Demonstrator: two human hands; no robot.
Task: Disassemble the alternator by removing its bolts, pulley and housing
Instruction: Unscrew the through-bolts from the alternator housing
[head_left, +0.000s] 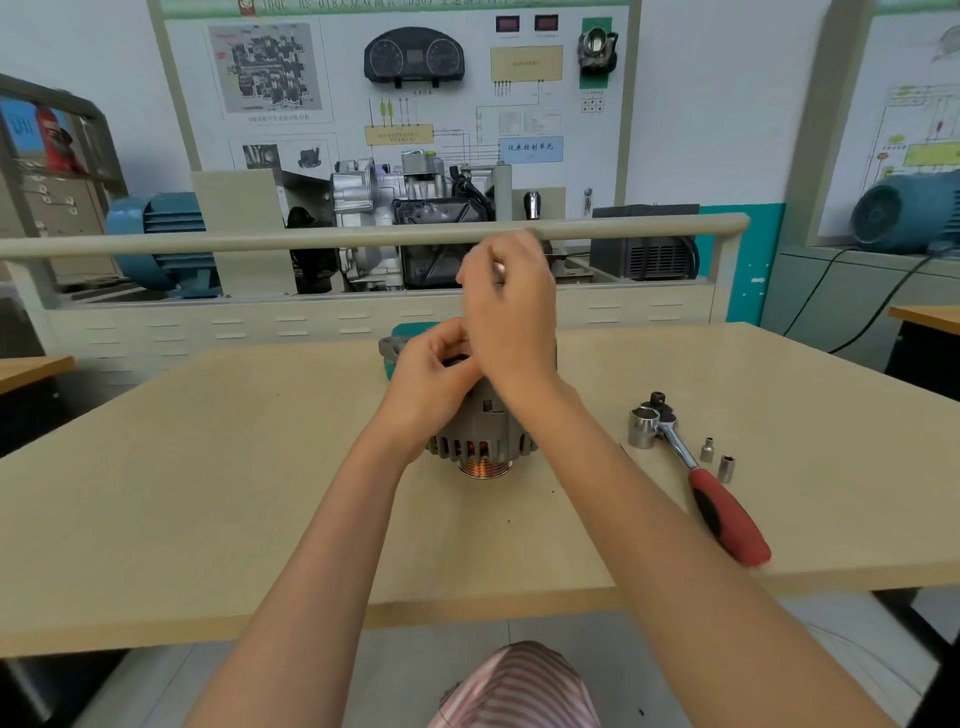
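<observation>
The grey alternator (483, 436) stands on the table (260, 467), its grooved pulley (485, 467) facing me at the bottom. My left hand (431, 374) grips its top, fingers curled over the housing. Above it my right hand (506, 306) is raised, fingers curled round a small shiny metal part (500, 270) that shows between them; what that part is I cannot tell. Both hands hide the alternator's upper end.
A red-handled ratchet (722, 504) with a large socket (644, 426) lies to the right, two small sockets (717, 460) beside it. A teal object (410, 330) and a grey bracket (389, 348) sit behind the alternator. A training bench with a rail (363, 236) stands beyond the table.
</observation>
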